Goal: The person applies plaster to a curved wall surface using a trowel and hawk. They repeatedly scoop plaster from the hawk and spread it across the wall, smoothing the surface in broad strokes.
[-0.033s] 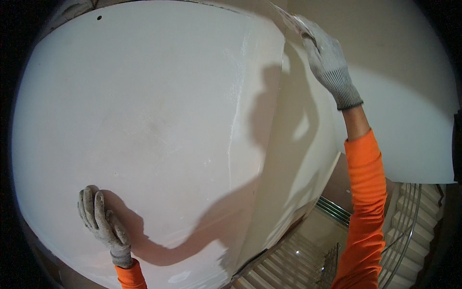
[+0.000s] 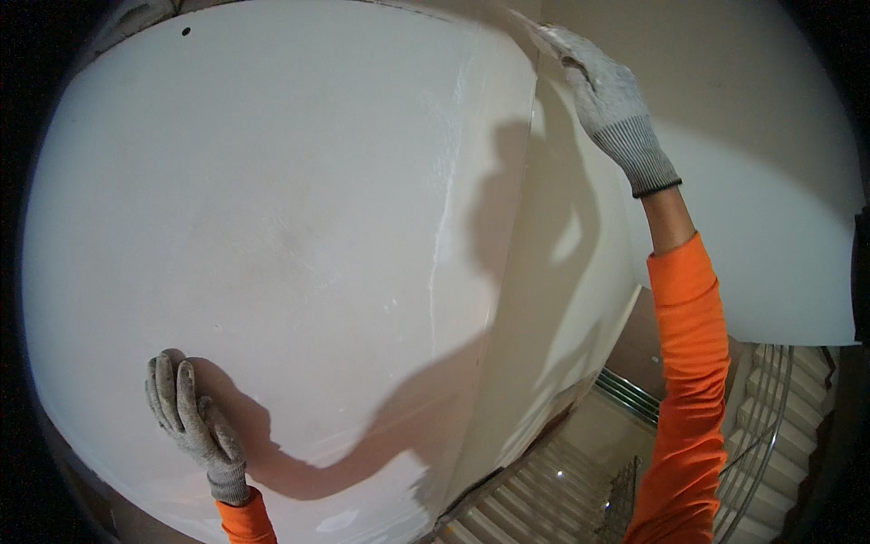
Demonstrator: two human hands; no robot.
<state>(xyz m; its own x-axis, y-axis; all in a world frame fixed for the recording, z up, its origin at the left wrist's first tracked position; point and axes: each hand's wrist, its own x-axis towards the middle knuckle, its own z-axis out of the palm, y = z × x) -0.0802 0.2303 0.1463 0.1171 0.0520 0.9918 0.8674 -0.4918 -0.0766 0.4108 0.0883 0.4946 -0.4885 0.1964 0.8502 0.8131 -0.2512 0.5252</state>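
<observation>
My right hand (image 2: 609, 95), in a grey-white knit glove, is raised high at the upper right, by the corner where two walls meet. Its fingers are closed on a thin, pale, flat thing (image 2: 527, 25), smeared by motion, so its kind is unclear. My left hand (image 2: 192, 412), in a dirty grey glove, lies against the white wall (image 2: 299, 181) at lower left, fingers stretched out and holding nothing. A thin whitish streak runs down the wall, left of the corner. The shadow of my head and arms falls across the wall and the corner.
Stairs (image 2: 526, 499) lie far below at the bottom. More stairs with a curved metal railing (image 2: 770, 435) stand at the lower right. A rough edge runs along the wall's top, with a small dark hole (image 2: 187, 32) near the upper left.
My right hand has shifted slightly upward and to the left with the thin flat thing in it. My left hand stays in place on the wall.
</observation>
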